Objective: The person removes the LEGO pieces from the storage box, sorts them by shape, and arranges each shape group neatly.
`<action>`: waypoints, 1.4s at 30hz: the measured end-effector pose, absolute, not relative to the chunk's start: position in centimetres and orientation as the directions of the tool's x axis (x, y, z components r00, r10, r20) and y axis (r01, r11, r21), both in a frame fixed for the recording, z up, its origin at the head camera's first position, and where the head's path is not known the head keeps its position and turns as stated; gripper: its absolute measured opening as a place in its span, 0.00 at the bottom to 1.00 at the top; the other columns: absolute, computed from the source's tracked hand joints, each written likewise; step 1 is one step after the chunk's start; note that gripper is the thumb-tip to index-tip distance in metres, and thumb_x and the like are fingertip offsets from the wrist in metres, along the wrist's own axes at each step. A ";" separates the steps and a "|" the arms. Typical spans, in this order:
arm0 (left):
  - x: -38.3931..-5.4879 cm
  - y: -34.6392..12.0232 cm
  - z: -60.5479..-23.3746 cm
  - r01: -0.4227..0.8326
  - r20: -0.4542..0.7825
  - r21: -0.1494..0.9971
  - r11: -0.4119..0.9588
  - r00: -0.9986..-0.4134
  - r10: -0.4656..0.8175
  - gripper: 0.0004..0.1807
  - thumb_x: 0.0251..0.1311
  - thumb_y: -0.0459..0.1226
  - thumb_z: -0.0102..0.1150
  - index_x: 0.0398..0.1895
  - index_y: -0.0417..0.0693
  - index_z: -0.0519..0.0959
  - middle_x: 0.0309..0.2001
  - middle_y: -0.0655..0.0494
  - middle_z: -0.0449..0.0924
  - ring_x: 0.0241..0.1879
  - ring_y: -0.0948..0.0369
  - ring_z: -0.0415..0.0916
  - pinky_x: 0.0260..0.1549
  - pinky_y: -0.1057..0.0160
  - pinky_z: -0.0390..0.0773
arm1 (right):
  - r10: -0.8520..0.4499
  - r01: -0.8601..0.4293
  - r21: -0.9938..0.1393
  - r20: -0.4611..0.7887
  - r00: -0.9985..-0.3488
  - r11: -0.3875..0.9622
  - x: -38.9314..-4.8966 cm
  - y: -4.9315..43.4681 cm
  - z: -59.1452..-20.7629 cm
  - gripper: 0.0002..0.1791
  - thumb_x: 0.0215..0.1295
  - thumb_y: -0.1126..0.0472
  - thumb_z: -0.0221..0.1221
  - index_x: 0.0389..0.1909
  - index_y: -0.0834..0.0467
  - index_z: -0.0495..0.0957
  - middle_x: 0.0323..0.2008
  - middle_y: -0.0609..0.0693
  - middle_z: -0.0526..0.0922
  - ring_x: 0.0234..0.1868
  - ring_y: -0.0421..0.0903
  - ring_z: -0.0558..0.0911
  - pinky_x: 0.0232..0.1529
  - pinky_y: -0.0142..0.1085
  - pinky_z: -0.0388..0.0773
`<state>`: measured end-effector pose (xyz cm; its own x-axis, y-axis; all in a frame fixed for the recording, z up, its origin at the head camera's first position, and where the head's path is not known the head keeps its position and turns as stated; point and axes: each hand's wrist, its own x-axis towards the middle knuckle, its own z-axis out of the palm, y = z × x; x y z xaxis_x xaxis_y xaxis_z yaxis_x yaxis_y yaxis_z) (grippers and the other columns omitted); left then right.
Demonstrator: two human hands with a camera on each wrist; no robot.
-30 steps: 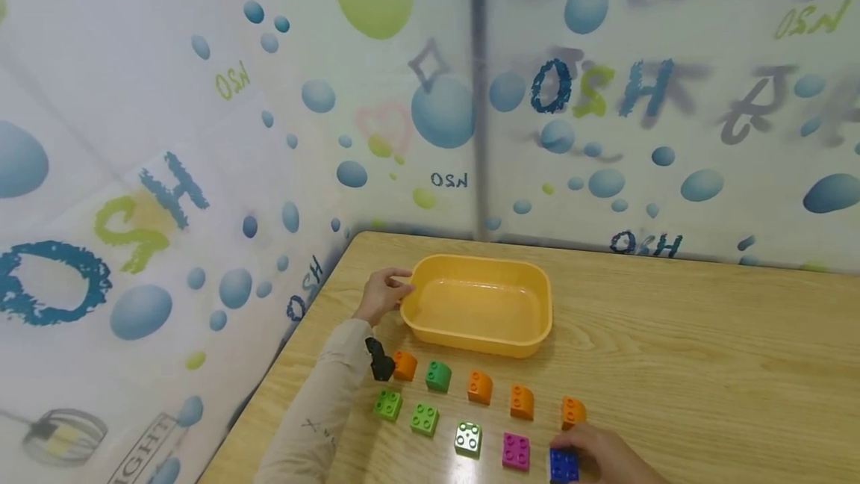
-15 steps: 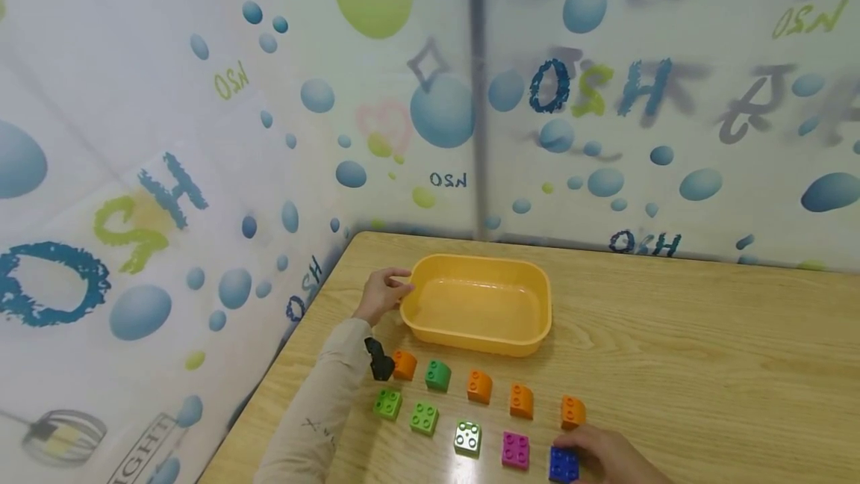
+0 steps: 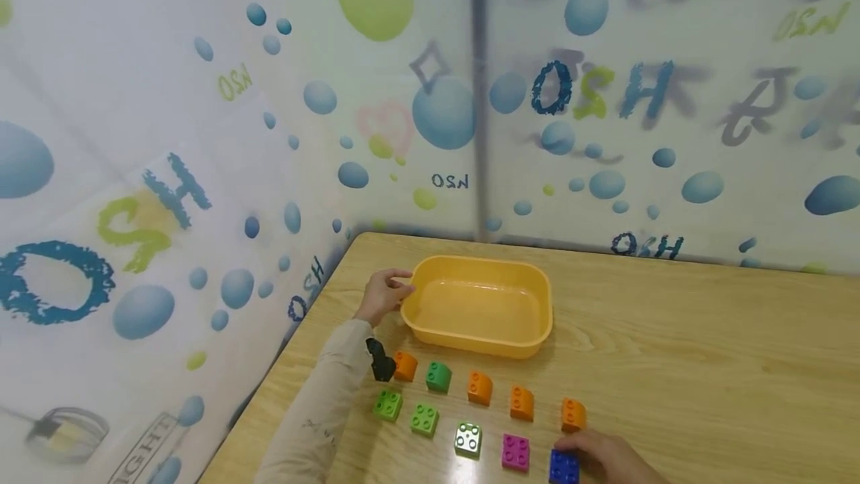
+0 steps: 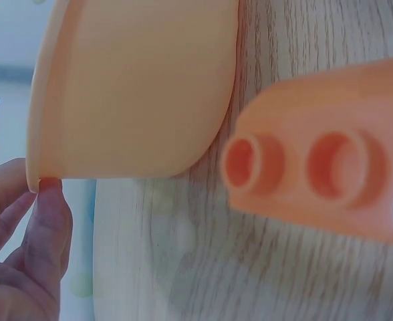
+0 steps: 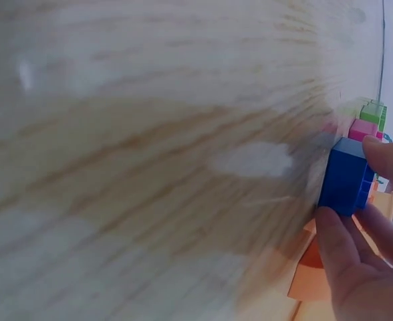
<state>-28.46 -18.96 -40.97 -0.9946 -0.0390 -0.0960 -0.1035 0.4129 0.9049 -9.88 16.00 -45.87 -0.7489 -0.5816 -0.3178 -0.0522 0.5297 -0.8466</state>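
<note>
My left hand [image 3: 381, 297] pinches the rim of a yellow-orange plastic tub [image 3: 470, 342] at its left end; the left wrist view has thumb and fingers [image 4: 46, 234] on either side of that rim. Nothing lies inside the tub. At the bottom right of the head view, my right hand [image 3: 611, 455] grips a blue toy building block [image 3: 564, 466] with round studs. Fingers and thumb stand on opposite sides of the blue block [image 5: 343, 177] in the right wrist view. It is at the right end of the near row, beside a magenta block [image 3: 515, 452].
Nearer the tub runs a row of curved-top blocks, several orange [image 3: 521, 402] and one green [image 3: 438, 376]. The near row also has two light green blocks [image 3: 424, 419] and a shiny pale green one [image 3: 468, 439]. Printed wall sheets border the wooden table [image 3: 685, 364].
</note>
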 end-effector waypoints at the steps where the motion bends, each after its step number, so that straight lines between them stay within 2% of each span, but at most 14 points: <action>1: -28.5 -18.9 -41.0 -0.102 -0.096 0.904 0.414 -0.995 -0.036 0.17 0.52 0.30 0.59 0.47 0.40 0.75 0.29 0.46 0.74 0.27 0.53 0.75 0.22 0.63 0.79 | -0.575 -0.031 -0.851 -0.327 -0.750 0.524 -9.8 16.0 -45.9 0.24 0.50 0.52 0.64 0.46 0.60 0.73 0.46 0.56 0.75 0.47 0.61 0.72 0.45 0.57 0.67; 11: -28.4 -19.1 -41.1 -0.102 -0.096 0.907 0.409 -0.995 -0.035 0.17 0.52 0.31 0.59 0.47 0.39 0.75 0.29 0.47 0.74 0.29 0.50 0.75 0.23 0.62 0.79 | -0.584 0.046 -0.892 -0.333 -0.740 0.450 -9.7 16.2 -46.1 0.27 0.49 0.54 0.65 0.48 0.64 0.72 0.48 0.65 0.72 0.48 0.63 0.72 0.44 0.53 0.71; 15: -28.2 -19.3 -41.1 -0.094 -0.085 0.908 0.407 -0.996 -0.040 0.17 0.52 0.31 0.59 0.47 0.39 0.75 0.29 0.46 0.73 0.29 0.49 0.76 0.23 0.62 0.79 | -0.590 0.031 -0.895 -0.318 -0.742 0.444 -9.8 16.2 -46.3 0.27 0.49 0.54 0.64 0.48 0.65 0.72 0.48 0.66 0.72 0.48 0.64 0.71 0.44 0.52 0.71; 32: -28.1 -19.4 -41.2 -0.102 -0.088 0.901 0.421 -0.995 -0.053 0.16 0.52 0.31 0.60 0.46 0.40 0.76 0.28 0.47 0.74 0.24 0.57 0.74 0.21 0.63 0.78 | -0.600 0.016 -0.905 -0.295 -0.744 0.425 -9.8 16.4 -46.5 0.27 0.49 0.55 0.65 0.48 0.65 0.72 0.48 0.66 0.72 0.48 0.64 0.71 0.44 0.49 0.72; 42: -28.5 -19.1 -41.4 -0.110 -0.100 0.898 0.426 -0.994 -0.044 0.16 0.52 0.32 0.59 0.47 0.41 0.76 0.29 0.47 0.74 0.32 0.47 0.75 0.23 0.63 0.79 | -0.612 -0.004 -0.912 -0.272 -0.743 0.410 -9.8 16.6 -46.4 0.27 0.49 0.56 0.65 0.48 0.65 0.71 0.48 0.67 0.71 0.48 0.65 0.71 0.44 0.49 0.72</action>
<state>-28.52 -19.08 -41.39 -0.9940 -0.0439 -0.1004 -0.1095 0.4262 0.8980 -9.75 16.60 -46.35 -0.7425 -0.6122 -0.2718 -0.0041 0.4099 -0.9121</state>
